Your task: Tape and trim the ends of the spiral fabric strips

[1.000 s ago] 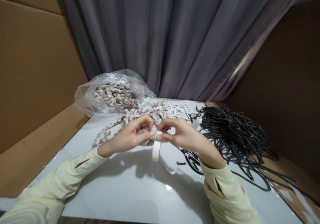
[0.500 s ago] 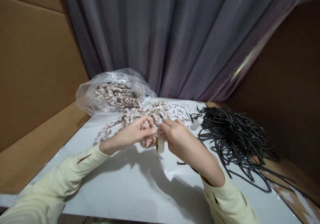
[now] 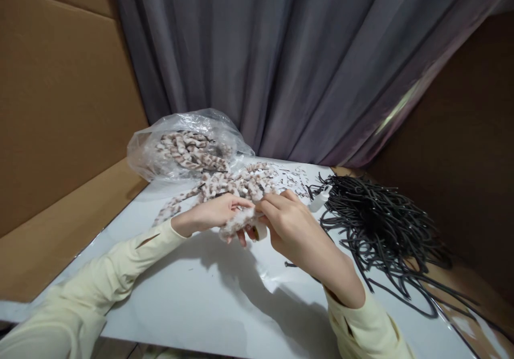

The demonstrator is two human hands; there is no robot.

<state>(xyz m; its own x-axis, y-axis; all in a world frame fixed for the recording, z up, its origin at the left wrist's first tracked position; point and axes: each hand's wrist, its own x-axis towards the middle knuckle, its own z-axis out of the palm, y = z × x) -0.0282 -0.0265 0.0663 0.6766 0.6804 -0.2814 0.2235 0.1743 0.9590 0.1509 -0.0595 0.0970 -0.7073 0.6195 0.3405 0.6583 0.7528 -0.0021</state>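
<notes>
In the middle of the head view, my left hand (image 3: pixel 219 212) is closed around a fluffy white-and-brown plush strip (image 3: pixel 237 222), its thumb laid along the top and its fingertips showing underneath. My right hand (image 3: pixel 287 221) meets it there, thumb and fingers pinched at the strip's right end; what exactly lies between those fingertips is hidden. A roll of whitish tape (image 3: pixel 261 231) with a yellow inner ring hangs just below the pinch, between both hands. I cannot tell which hand carries it.
Behind my hands lies a pile of similar plush strips (image 3: pixel 217 183), beside a clear plastic bag (image 3: pixel 236 144) holding more. Small dark scraps (image 3: pixel 295 177) are scattered on the white table (image 3: pixel 193 305). At right are a white squeeze bottle (image 3: pixel 319 200) and a heap of black cords (image 3: pixel 385 220). Cardboard walls (image 3: pixel 64 97) flank the table.
My left hand has turned, its thumb flattening forward and its fingers lowering, so the plush strip shows more clearly. My right hand stays pinched close by. The view has shifted slightly.
</notes>
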